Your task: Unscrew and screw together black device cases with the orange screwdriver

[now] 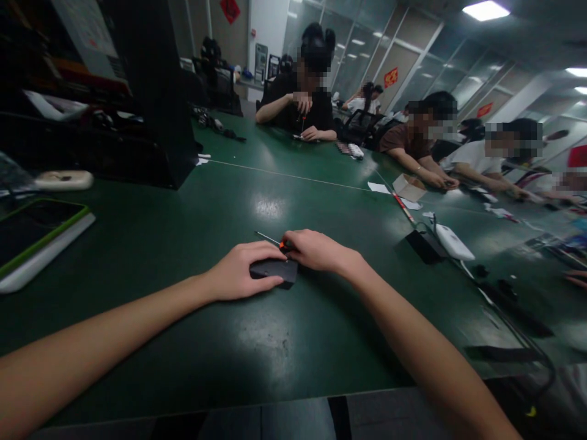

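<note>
On the green table [192,244] in front of me lies a small dark flat box-like device [275,269]. My left hand [241,269] curls around its left side and holds it down. My right hand [312,249] grips a thin screwdriver [270,239] with an orange-red collar. Its metal shaft points up and to the left, just above the device's far edge. The two hands nearly touch over the device.
A green-edged tablet on a white slab [36,238] lies at the left, behind it a black cabinet [151,91]. At the right lie a white power bank [454,242], a black block [424,245] and cables. Several people sit working along the far and right sides.
</note>
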Tool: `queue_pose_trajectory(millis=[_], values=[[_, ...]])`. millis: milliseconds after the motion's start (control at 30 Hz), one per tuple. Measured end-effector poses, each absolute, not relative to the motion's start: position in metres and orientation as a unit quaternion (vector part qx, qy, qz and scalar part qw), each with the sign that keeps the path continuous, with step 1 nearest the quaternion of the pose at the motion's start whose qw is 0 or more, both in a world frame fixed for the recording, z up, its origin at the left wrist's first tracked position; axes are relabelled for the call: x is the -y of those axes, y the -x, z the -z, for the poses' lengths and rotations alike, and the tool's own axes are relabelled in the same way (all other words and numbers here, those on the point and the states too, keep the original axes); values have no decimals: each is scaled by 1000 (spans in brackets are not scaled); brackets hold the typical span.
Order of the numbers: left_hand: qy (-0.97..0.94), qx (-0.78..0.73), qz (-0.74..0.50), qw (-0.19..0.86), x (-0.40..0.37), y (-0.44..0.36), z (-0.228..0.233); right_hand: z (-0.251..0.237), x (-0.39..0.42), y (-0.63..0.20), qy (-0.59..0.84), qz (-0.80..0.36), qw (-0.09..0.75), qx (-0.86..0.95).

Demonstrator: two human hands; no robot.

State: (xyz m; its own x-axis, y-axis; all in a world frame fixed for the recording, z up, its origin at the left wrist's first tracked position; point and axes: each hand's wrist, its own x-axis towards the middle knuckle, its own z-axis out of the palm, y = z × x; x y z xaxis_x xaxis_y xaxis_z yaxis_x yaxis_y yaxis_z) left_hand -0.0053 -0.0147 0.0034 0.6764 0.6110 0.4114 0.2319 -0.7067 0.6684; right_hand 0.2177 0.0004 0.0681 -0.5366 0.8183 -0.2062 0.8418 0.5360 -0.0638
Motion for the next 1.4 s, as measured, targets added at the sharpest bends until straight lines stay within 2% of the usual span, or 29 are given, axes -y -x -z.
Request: queue_pose_trajectory(millis=[133, 300, 400, 900, 1400], values=[[-872, -261, -298, 287, 15, 5, -1, -106, -11, -215, -456, 79, 89, -882], [-874, -277, -279, 286, 16, 5, -1, -170, 9, -228, -467, 34, -50, -882], [-876, -280, -269, 284, 16, 5, -2, -186, 29, -235, -470, 8, -76, -879], [-886, -268, -274, 260, 16, 6, 0, -177, 37, -223, -413, 16, -65, -908], [-889, -255, -276, 260, 13, 6, 2, -177, 38, -221, -423, -10, -49, -905]])
